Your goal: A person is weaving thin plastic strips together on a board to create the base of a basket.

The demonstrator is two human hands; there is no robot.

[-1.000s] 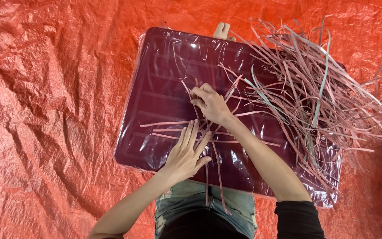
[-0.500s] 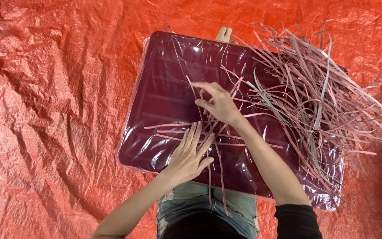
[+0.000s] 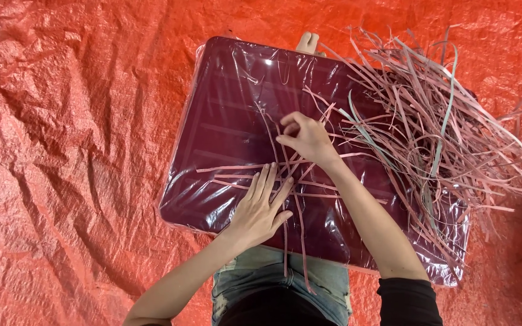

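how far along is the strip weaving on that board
Early on. Done: a few pink strips lie crossed on the plastic-wrapped maroon board. In hand: the left hand presses them flat while the right hand pinches a strip at the crossing. Left: the big loose pile of strips on the board's right side.

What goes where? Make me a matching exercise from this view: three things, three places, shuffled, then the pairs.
Things:
1. left hand
2. right hand
3. loose pile of strips

Places:
A. heaped on the right part of the maroon board
B. pressed flat on the crossed strips
C. pinching a strip above the crossing

Pairs: 1-B, 2-C, 3-A
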